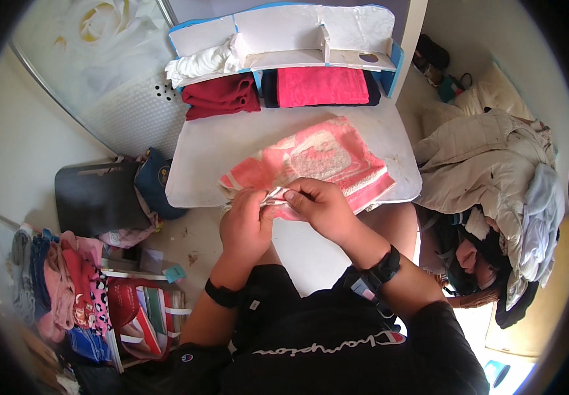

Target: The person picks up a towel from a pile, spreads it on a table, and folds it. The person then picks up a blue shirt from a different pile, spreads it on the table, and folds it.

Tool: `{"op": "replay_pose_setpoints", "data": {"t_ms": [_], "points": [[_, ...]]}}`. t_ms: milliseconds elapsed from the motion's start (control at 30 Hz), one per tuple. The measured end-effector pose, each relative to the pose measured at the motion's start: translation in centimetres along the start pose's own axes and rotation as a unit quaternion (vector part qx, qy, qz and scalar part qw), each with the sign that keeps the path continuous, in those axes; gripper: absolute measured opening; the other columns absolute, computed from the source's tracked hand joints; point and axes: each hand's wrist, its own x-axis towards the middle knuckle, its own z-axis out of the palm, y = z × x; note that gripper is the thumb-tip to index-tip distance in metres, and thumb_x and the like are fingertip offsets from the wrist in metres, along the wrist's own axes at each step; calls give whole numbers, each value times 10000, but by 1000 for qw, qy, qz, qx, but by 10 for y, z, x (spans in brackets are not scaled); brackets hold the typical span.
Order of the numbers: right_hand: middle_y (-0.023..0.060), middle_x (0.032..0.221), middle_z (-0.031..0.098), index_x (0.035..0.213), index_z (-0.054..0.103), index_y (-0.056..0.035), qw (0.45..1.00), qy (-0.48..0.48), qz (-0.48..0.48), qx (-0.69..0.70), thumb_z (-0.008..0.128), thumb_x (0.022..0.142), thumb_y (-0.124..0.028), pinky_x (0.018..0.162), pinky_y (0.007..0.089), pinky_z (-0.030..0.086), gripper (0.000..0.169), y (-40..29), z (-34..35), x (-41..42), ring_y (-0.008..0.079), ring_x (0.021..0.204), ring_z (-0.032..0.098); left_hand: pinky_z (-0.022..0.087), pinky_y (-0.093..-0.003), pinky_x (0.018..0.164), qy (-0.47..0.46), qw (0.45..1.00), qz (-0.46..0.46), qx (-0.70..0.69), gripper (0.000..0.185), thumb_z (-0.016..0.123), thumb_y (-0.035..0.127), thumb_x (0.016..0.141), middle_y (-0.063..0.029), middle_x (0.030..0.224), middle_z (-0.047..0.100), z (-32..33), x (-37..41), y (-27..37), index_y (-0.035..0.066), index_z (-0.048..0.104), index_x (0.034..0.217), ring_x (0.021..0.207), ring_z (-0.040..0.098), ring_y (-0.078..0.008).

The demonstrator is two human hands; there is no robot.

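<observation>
A pink and cream terry towel (324,153) lies partly spread on the white desk (200,148), its near edge hanging over the front. My left hand (247,217) pinches a bunched edge of this towel. Close beside it, my right hand (321,200) grips the same gathered edge between thumb and fingers. The two hands almost meet just past the desk's front rim, above my lap. The bunched part is largely hidden by my fingers.
At the desk's back, a white and blue shelf unit (284,39) holds a rolled white cloth (205,61), a folded dark red garment (223,96) and a folded bright pink towel (321,87). Clothes (482,153) are heaped at right. A red bag (136,316) with books stands lower left.
</observation>
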Motion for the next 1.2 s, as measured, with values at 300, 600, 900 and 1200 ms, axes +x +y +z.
{"op": "replay_pose_setpoints", "data": {"t_ms": [300, 600, 900, 1200], "points": [[-60, 687, 476, 926, 623, -17, 971, 47, 103, 210, 576, 1016, -141, 496, 204, 320, 160, 12, 2, 6, 23, 570, 391, 418, -469, 940, 21, 990, 43, 129, 290, 718, 123, 855, -130, 1177, 550, 8, -6, 17, 61, 613, 1118, 1084, 512, -352], [-27, 827, 560, 1015, 621, -13, 970, 35, 112, 213, 603, 1007, -138, 601, 185, 456, 126, 17, 8, 9, 26, 670, 480, 523, -384, 706, 21, 993, 44, 106, 197, 754, 176, 791, -31, 1042, 629, 4, 2, 17, 121, 638, 940, 935, 633, -262], [-20, 832, 585, 1024, 635, 3, 999, 25, -14, 19, 649, 965, -57, 605, 199, 416, 85, 28, 4, 10, 31, 700, 487, 534, -383, 722, 42, 997, -1, -63, 187, 753, 69, 767, -45, 1056, 665, -2, 3, 14, 81, 619, 897, 920, 652, -280], [7, 906, 643, 1051, 652, 21, 997, -4, -72, -20, 651, 952, -14, 662, 210, 457, 105, 17, -1, 3, 57, 777, 538, 519, -367, 750, -2, 998, 36, -48, 202, 765, 59, 737, -22, 971, 662, -12, 14, 14, 99, 617, 868, 934, 631, -263]]}}
